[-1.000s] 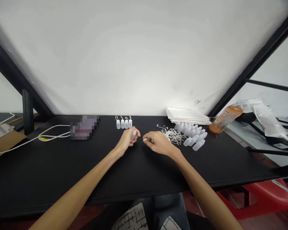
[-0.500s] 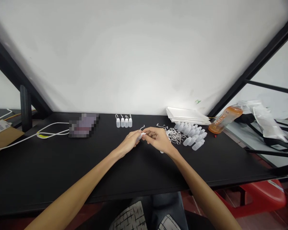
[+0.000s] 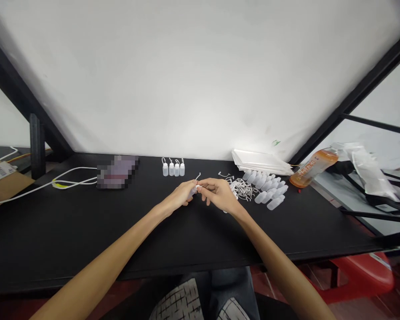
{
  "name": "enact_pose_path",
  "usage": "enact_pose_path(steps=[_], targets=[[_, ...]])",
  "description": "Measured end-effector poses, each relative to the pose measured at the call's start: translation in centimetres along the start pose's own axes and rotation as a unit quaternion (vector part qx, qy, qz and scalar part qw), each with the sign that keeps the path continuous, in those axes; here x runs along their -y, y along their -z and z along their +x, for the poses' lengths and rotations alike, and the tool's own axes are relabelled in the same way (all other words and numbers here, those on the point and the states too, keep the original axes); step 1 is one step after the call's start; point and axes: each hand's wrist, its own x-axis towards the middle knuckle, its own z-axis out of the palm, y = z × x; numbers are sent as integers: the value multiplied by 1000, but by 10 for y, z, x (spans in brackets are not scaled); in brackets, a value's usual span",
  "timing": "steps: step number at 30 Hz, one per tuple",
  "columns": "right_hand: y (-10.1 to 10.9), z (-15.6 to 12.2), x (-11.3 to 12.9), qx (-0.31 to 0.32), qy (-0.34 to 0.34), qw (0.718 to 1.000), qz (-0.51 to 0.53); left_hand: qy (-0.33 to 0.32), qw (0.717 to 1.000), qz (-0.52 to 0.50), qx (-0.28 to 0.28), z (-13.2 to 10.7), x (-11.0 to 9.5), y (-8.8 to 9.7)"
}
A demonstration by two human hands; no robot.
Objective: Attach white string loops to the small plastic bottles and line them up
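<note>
Over the middle of the black table, my left hand (image 3: pixel 182 195) is closed around a small translucent bottle (image 3: pixel 193 191), mostly hidden by the fingers. My right hand (image 3: pixel 216 192) pinches the white cap at the bottle's top, and a white strap (image 3: pixel 198 176) sticks up from it. Beyond my left hand stands a short row of small capped bottles (image 3: pixel 174 169) with looped straps. Just right of my right hand lies a heap of white caps and straps (image 3: pixel 243 190). Several capless translucent bottles (image 3: pixel 266 183) lie in rows past the heap.
A stack of white sheets (image 3: pixel 262 162) lies at the back right, near an orange drink bottle (image 3: pixel 313 168) on its side. To the left are a blurred-out flat object (image 3: pixel 117 172) and a looped white cable (image 3: pixel 71 171). A red stool (image 3: pixel 363 275) stands below the table's right side.
Both hands stay together on the small bottle, with only slight finger movement at the cap. The whole view has shifted slightly.
</note>
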Motion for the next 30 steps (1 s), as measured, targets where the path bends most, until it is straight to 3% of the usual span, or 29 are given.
enact_pose_path(steps=[5,15,21,30], targets=[[1,1,-4,-8,-1,1000,0,7,1000,-4,-4,1,0,1],[9,3,-3,19,-26,999,-20,0,995,35,-92,-5,-2,-5],[10,2,-3,37,-14,999,21,-69,988,75,-113,-6,-3,-6],[12,2,-5,79,-25,996,15,-94,979,138,-120,-7,-7,-4]])
